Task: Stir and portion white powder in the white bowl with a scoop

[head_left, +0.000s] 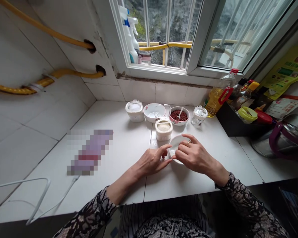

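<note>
A small white bowl (174, 142) stands on the counter in front of me, partly covered by my hands. Something pale lies inside it, too unclear to name. My left hand (156, 160) is at the bowl's left side, thumb and fingers closed around the rim. Over the bowl my right hand (192, 153) has its fingers bent inward, a ring on one of them; its fingertips are largely hidden, and what they pinch cannot be made out. Just behind the bowl sits a cream tub (164, 135) of pale grains or powder.
Along the back stand a lidded tub (134, 114), a white bowl (152, 110), a bowl of red beans (178, 115) with a spoon, and a glass jar (199, 116). Oil (215, 99), a black condiment box (228, 124) and a steel pot (265, 142) are right; a pixelated object (91, 153) with a cable lies left.
</note>
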A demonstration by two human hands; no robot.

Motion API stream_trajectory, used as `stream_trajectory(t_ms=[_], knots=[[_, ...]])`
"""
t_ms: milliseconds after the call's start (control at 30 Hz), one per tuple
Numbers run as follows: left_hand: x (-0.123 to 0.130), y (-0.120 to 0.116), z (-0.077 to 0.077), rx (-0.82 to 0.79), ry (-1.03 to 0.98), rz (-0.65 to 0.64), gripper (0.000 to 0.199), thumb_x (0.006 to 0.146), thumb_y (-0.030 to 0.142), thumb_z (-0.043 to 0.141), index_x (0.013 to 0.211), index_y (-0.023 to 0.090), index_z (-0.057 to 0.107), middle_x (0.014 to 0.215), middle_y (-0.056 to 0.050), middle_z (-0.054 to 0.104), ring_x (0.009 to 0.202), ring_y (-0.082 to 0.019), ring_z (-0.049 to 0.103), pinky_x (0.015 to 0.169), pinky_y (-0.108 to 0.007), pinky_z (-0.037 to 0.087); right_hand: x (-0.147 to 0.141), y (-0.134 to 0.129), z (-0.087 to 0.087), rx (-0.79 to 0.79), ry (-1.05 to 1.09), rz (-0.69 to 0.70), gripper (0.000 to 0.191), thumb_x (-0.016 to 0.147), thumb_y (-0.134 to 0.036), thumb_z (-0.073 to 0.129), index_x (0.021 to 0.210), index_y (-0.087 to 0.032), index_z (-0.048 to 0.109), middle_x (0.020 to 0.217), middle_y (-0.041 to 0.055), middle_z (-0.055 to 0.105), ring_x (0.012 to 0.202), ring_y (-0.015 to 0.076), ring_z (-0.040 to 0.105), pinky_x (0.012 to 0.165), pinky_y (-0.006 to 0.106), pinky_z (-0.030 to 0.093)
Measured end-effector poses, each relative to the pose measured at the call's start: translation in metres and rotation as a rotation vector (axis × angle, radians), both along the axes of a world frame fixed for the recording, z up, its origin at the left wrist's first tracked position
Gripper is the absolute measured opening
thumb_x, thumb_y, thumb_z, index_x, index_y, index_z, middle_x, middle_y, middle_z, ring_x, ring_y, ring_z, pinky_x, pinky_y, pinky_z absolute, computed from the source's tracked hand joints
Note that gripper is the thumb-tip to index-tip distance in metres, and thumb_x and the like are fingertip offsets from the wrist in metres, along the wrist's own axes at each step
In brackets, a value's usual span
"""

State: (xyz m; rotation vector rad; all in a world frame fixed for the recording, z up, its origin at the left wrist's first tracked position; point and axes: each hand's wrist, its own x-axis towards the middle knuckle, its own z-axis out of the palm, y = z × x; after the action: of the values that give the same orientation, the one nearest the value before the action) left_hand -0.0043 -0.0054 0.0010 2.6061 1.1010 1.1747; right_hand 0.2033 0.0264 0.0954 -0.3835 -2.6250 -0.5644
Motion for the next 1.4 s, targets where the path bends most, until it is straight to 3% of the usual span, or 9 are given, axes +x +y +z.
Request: stream_trajectory(t_ms=[200, 400, 667, 867, 1100, 1300, 1400], knots=[[0.001, -0.001, 0.001, -0.005, 0.039, 0.005, 0.036, 0.103, 0.032, 0.040, 0.133, 0.014, 0.036, 0.073, 0.002, 0.064, 0.054, -0.011, 0.062, 0.050, -0.021, 0.051, 0.002, 0.004, 0.000, 0.067, 0.084, -0.086, 0.033, 0.101, -0.027, 0.048, 0.069, -0.020, 0.055, 0.063, -0.0021, 0.059, 0.067, 0.0139, 0.054, 0.101, 0.038, 0.041], [0.001, 0.000, 0.000, 0.015, 0.040, 0.010, 0.035, 0.102, 0.032, 0.041, 0.131, 0.014, 0.036, 0.074, 0.001, 0.065, 0.055, -0.012, 0.064, 0.049, -0.021, 0.050, 0.000, -0.003, -0.002, -0.044, 0.017, 0.046, 0.033, 0.099, -0.020, 0.050, 0.066, -0.020, 0.053, 0.060, -0.0043, 0.057, 0.062, 0.0119, 0.050, 0.103, 0.036, 0.042], [0.002, 0.000, 0.002, 0.005, 0.055, -0.010, 0.035, 0.101, 0.030, 0.041, 0.133, 0.013, 0.038, 0.072, 0.002, 0.063, 0.054, -0.011, 0.061, 0.049, -0.020, 0.049, -0.001, 0.009, -0.003, 0.058, 0.121, -0.119, 0.036, 0.100, -0.026, 0.047, 0.066, -0.020, 0.054, 0.061, -0.0017, 0.058, 0.064, 0.0137, 0.053, 0.099, 0.036, 0.042], [0.002, 0.000, 0.000, 0.038, 0.046, 0.014, 0.032, 0.101, 0.030, 0.041, 0.129, 0.014, 0.039, 0.071, 0.003, 0.063, 0.053, -0.011, 0.061, 0.048, -0.020, 0.047, -0.001, 0.004, -0.007, -0.087, 0.066, 0.020, 0.037, 0.100, -0.027, 0.047, 0.065, -0.020, 0.054, 0.059, -0.0029, 0.057, 0.060, 0.0122, 0.049, 0.098, 0.034, 0.043], [0.003, 0.000, 0.001, 0.043, 0.040, -0.003, 0.033, 0.102, 0.031, 0.038, 0.130, 0.013, 0.040, 0.070, 0.002, 0.063, 0.051, -0.010, 0.060, 0.048, -0.020, 0.046, 0.004, 0.015, -0.012, -0.097, 0.153, -0.119, 0.035, 0.100, -0.024, 0.047, 0.066, -0.019, 0.056, 0.060, -0.0013, 0.058, 0.060, 0.0126, 0.050, 0.099, 0.035, 0.041], [0.003, 0.000, 0.000, 0.069, 0.030, 0.003, 0.031, 0.103, 0.032, 0.038, 0.127, 0.013, 0.041, 0.070, 0.003, 0.063, 0.050, -0.010, 0.059, 0.047, -0.020, 0.046, 0.002, 0.010, -0.021, -0.213, 0.118, -0.030, 0.037, 0.100, -0.027, 0.046, 0.065, -0.019, 0.054, 0.060, -0.0023, 0.057, 0.059, 0.0119, 0.049, 0.099, 0.034, 0.040], [0.003, 0.000, 0.000, 0.059, 0.042, -0.002, 0.030, 0.102, 0.031, 0.039, 0.127, 0.014, 0.041, 0.071, 0.002, 0.063, 0.051, -0.011, 0.060, 0.049, -0.021, 0.047, 0.010, 0.009, -0.019, -0.273, 0.153, -0.071, 0.036, 0.101, -0.025, 0.044, 0.066, -0.020, 0.053, 0.060, -0.0023, 0.058, 0.057, 0.0115, 0.049, 0.097, 0.034, 0.041]])
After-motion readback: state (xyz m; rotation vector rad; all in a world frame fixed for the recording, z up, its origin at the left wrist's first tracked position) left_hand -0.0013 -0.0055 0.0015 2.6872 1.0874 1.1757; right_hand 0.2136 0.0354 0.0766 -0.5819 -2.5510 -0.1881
